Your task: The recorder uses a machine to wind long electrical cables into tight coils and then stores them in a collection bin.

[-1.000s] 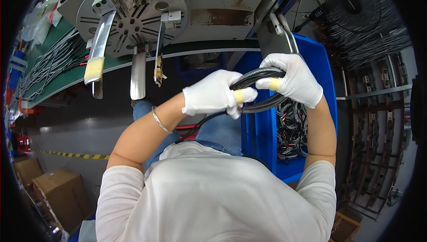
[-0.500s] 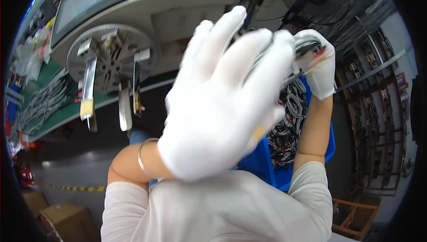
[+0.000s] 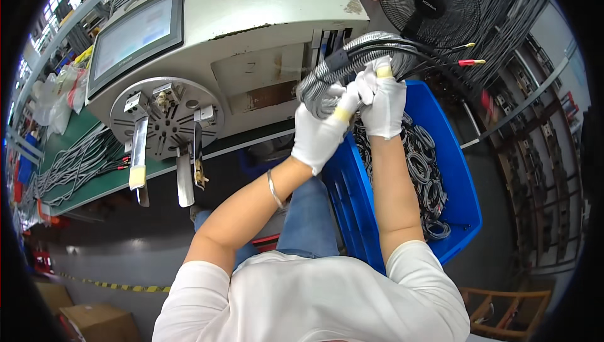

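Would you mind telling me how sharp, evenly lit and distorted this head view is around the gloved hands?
In the head view, the left hand and right hand gripping the coiled cable bundle look sharp, without motion blur; light is even, with soft glare on the machine's touchscreen; fisheye bending curves the green bench and the rack toward the dark rim.

White cloth gloves (image 3: 327,131), glossy blue plastic bin (image 3: 462,172), matt metal disc (image 3: 165,122)
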Tool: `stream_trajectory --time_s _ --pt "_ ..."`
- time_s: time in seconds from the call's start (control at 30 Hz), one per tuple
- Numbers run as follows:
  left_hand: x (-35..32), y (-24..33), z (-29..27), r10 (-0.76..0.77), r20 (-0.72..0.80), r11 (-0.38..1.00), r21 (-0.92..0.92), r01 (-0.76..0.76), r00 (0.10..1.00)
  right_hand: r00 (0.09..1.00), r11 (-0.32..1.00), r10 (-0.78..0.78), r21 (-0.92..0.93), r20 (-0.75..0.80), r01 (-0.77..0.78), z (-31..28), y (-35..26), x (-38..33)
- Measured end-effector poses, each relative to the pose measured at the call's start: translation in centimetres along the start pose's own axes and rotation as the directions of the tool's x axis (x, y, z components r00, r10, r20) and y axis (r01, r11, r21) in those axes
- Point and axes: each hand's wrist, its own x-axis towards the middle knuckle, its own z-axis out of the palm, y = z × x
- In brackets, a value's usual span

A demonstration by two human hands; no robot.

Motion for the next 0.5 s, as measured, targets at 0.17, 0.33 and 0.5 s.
stream_trajectory --time_s 0.17,0.33,0.5 --pt "4.6 -2.0 -1.1 -0.048 -0.048 0.996 -0.084 0.043 0.998 0.890 0.721 -0.451 -0.616 -0.071 0.316 0.7 2.5 2.5" --pt "6.2 -4.3 -2.6 0.148 -0.116 0.968 0.220 -0.120 0.982 0.867 0.504 -0.498 -0.806 0.022 0.310 -3.8 6.1 5.4" --pt "7.0 -5.3 -3.7 0.193 -0.100 0.910 0.390 -0.140 0.976 0.906 0.494 -0.423 -0.838 0.001 0.232 -4.2 7.4 5.0"
